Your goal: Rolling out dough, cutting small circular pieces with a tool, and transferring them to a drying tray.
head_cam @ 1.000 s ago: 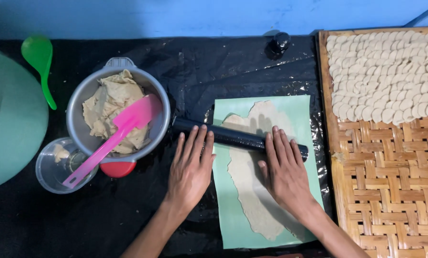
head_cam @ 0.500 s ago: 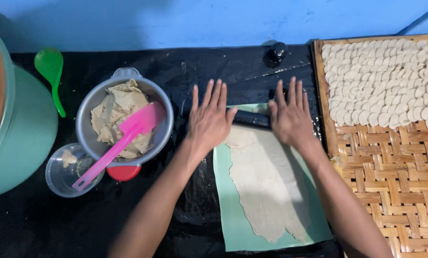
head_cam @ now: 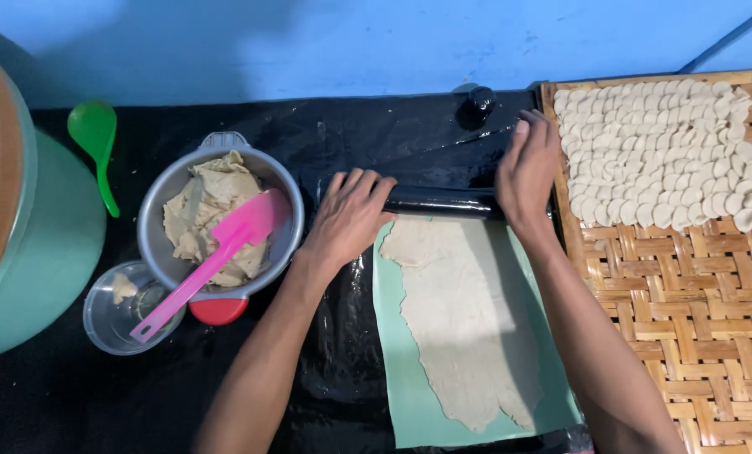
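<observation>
We see both hands on a black roller (head_cam: 443, 200) that lies across the middle of the frame, at the top edge of a pale green mat (head_cam: 393, 370). The left hand (head_cam: 348, 217) rests on the roller's left end with fingers curled over it; the right hand (head_cam: 527, 168) lies flat over the right end, fingers stretched toward the top of the frame. Neither hand is clenched around it. A thin, ragged sheet of dough (head_cam: 464, 324) is spread on the mat, reaching from just below the roller toward the bottom of the frame. The worktop (head_cam: 376, 134) is covered in black plastic. At left centre stands a metal bowl (head_cam: 162, 210) of dough with a pink spatula (head_cam: 208, 265) in it. A woven tray (head_cam: 687, 319) at the right carries small dough rounds (head_cam: 662, 151) in its upper part.
</observation>
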